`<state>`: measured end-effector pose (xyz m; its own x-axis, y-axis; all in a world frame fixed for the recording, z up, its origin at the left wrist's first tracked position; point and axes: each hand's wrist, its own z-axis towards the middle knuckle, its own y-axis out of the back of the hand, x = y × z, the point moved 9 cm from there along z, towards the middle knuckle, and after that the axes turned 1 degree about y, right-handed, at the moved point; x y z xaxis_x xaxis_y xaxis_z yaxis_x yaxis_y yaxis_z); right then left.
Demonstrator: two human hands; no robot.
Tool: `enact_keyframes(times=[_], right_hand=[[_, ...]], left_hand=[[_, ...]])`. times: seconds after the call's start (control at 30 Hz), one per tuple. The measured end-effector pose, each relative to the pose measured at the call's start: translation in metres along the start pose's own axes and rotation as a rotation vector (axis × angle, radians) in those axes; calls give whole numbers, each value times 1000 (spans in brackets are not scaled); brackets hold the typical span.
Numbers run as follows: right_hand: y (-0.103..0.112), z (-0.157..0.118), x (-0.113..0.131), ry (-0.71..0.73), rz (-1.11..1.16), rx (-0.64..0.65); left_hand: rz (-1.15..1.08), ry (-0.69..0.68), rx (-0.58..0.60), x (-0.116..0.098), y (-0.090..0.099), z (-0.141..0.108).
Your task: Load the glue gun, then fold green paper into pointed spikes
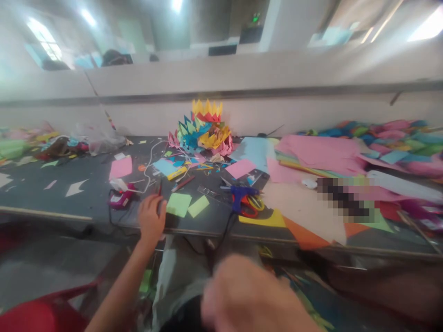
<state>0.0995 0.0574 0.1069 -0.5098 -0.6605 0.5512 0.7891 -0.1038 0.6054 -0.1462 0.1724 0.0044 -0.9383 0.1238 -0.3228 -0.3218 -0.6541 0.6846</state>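
My left hand (152, 217) rests at the front edge of the dark table (114, 221), close to a dark, slim object (160, 186) at its fingertips; whether it grips this is unclear. Right of it lie two green paper pieces (179, 204) (198, 206). A purple device (121, 197) with a white cord sits just left of the hand. My right hand (245, 290) is raised near the camera, below the table edge, badly blurred, its fingers not readable. A blue glue gun (238, 196) and red-yellow scissors (251, 207) lie beyond it.
Colourful folded paper crowns (204, 131) stand at the back by the wall. Pink sheets (318, 152) and a beige sheet (304, 207) spread on the right. A yellow cutter (177, 173) lies mid-table. A red chair (41, 316) is at the lower left.
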Motion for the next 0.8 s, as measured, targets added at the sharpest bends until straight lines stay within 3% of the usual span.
enact_keyframes(times=[0.07,0.13,0.2,0.3,0.43,0.53,0.67,0.8], right_hand=[[-8,9,-30,-28,-40,-24],[-16,13,-82,-252,-205,-49],[-24,8,-133,-506,-422,14],[-29,-4,-181,-751,-584,158],[-28,-6,-196,-867,-625,204],[-30,-5,-194,-857,-625,162],[-32,-12,-192,-757,-628,56],[-15,-24,-180,-556,-510,-189]], left_hand=[[-18,-40,20,-33,-7,-6],[-43,-35,71,-59,-19,-11],[-42,-67,193,-82,-39,-15],[-40,-93,285,-97,-62,-21],[-133,-96,339,-94,-79,-28],[-207,-65,357,-88,-83,-32],[-221,-33,330,-85,-81,-34],[-221,-51,307,-85,-79,-36]])
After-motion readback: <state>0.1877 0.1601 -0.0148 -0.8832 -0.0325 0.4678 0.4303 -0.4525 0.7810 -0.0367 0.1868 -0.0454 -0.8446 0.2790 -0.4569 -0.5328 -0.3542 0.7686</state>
